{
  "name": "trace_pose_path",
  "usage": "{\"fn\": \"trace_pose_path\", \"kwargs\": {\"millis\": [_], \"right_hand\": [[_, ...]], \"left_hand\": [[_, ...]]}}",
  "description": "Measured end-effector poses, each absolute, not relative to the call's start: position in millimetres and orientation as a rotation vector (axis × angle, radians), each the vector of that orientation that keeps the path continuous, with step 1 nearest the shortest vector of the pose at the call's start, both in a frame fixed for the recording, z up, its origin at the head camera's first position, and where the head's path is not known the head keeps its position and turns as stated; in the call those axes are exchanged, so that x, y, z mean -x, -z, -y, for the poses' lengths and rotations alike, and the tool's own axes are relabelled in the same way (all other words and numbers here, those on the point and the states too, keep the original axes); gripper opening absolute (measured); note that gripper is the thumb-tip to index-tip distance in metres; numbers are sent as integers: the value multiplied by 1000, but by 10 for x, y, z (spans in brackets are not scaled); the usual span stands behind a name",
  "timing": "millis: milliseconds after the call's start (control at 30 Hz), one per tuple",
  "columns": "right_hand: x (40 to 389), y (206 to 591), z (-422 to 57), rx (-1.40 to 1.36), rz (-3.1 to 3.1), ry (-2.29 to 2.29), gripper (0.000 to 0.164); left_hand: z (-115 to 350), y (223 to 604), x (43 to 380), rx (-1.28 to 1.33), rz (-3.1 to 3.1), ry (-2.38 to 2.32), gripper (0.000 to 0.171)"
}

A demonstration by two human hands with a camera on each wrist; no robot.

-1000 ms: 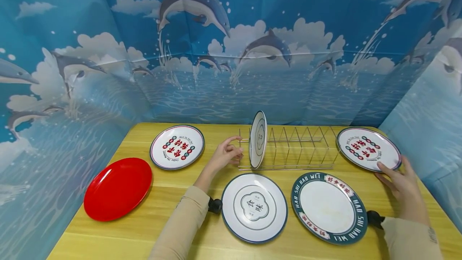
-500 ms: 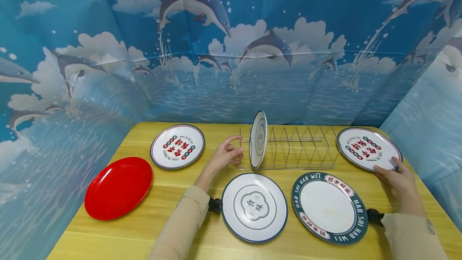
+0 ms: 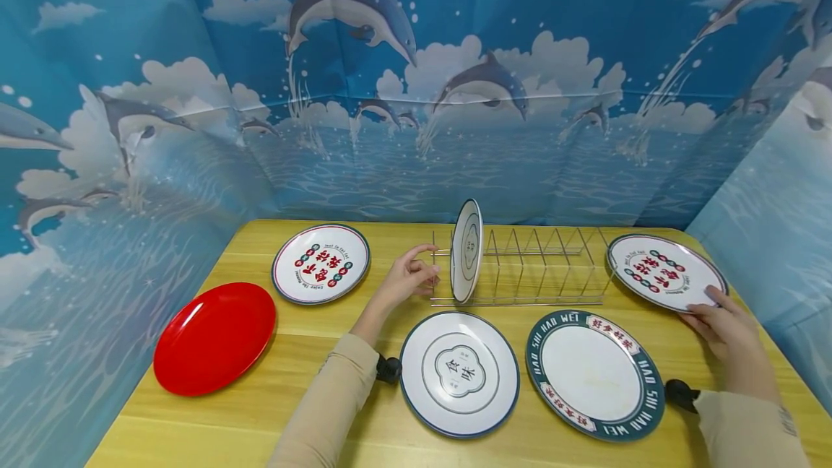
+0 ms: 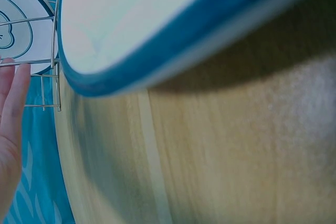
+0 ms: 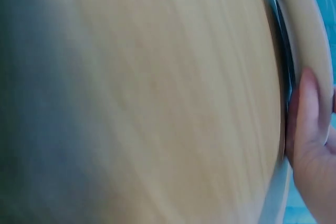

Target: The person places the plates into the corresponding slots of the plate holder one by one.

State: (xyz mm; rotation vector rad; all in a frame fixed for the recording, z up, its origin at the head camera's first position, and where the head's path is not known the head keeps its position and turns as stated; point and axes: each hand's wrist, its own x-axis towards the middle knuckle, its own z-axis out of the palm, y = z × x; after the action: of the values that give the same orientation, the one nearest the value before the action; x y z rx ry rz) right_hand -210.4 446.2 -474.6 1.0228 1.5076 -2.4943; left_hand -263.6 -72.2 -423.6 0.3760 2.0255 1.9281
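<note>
At the left end of a wire plate rack (image 3: 546,302), my left hand (image 3: 404,279) holds the frame, its fingertips at the wires in the left wrist view. A white plate with a blue rim (image 3: 466,251) stands upright in the rack, close to that hand. Over on the right, my right hand (image 3: 731,338) grips the near right edge of a white plate with red lettering (image 3: 669,273). In the right wrist view that plate (image 5: 310,35) is seen edge-on, my thumb on one side; most of the other fingers are hidden.
A white plate with a blue rim (image 3: 458,417) and a green-rimmed plate (image 3: 591,374) lie in front of the rack. Left of it lie another red-lettered plate (image 3: 321,264) and a red plate (image 3: 214,338). A dolphin-print cloth (image 3: 390,128) hangs behind the wooden table (image 3: 312,381).
My right hand has shifted its fingers along the plate's edge and taken hold of it; the plate has moved slightly. My left hand and the rack stay still.
</note>
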Motion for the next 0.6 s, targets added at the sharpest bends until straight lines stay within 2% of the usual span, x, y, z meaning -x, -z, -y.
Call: {"fn": "trace_pose_path", "kwargs": {"millis": [67,233,600], "right_hand": [[2065,4768,-4498,-886,-1390,2600,101],[1990,4806,-4532,-659,-1134,2771,88],[1956,4671,-4449,-505,-1282,2933,88]], "left_hand": [[723,4234,2634,-376,-2031,-1926,44],[720,4230,2633,-372,-2038,-1909,44],[722,4234,2639,-366,-2030,-1913,44]]}}
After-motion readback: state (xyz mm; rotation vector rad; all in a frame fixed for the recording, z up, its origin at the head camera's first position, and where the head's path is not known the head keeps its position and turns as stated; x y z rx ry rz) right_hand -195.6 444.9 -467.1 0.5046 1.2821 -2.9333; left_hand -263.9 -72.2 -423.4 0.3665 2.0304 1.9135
